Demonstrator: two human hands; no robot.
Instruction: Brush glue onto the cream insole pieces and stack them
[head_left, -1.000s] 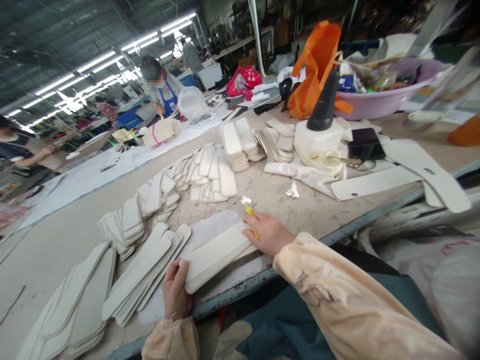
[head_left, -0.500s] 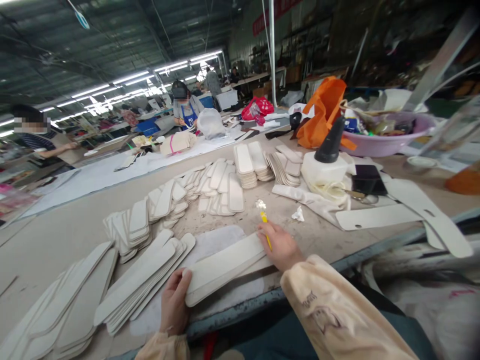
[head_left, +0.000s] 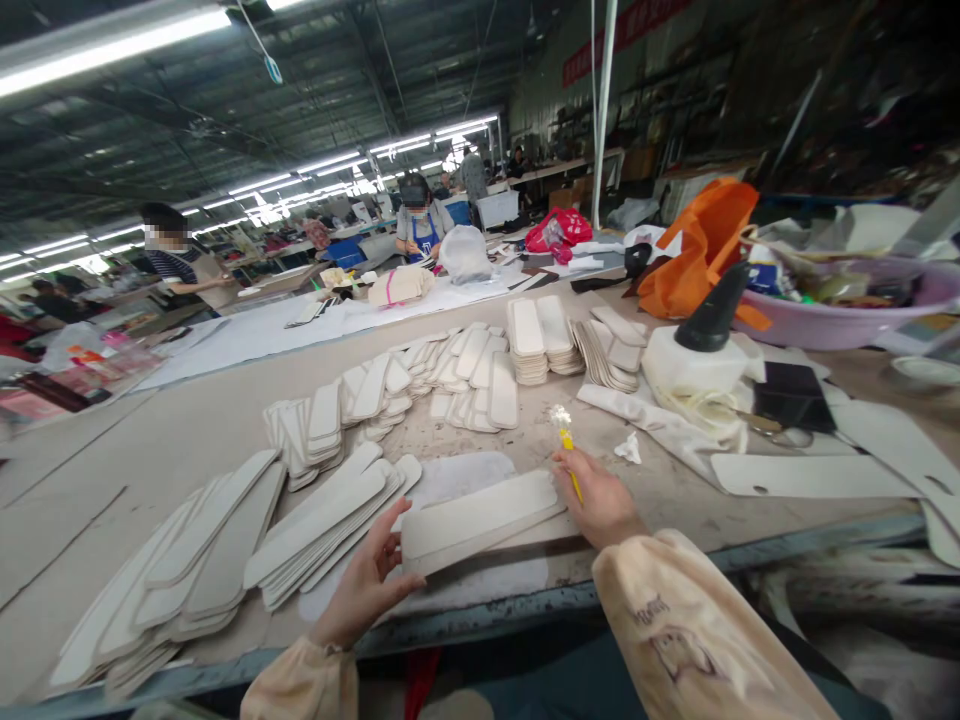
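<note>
A long white strip (head_left: 480, 518) lies near the table's front edge, on top of a few like it. My left hand (head_left: 367, 585) holds its left end, thumb under the edge and fingers half open. My right hand (head_left: 600, 498) rests on the strip's right end and is closed on a yellow-handled brush (head_left: 566, 445) whose white-caked bristles point up and away from me. A pale sheet (head_left: 450, 480) lies under the strips.
Fanned stacks of long strips (head_left: 322, 525) lie to the left, shorter pieces (head_left: 450, 375) behind. A white glue bottle with black nozzle (head_left: 701, 345), an orange bag (head_left: 694, 245) and a purple basin (head_left: 862, 310) stand at right. Other people (head_left: 420, 215) work at far tables.
My head has lifted, so the table sits lower in view. My left hand has loosened on the strip's left end, fingers spreading. My right hand stays on the strip with the brush.
</note>
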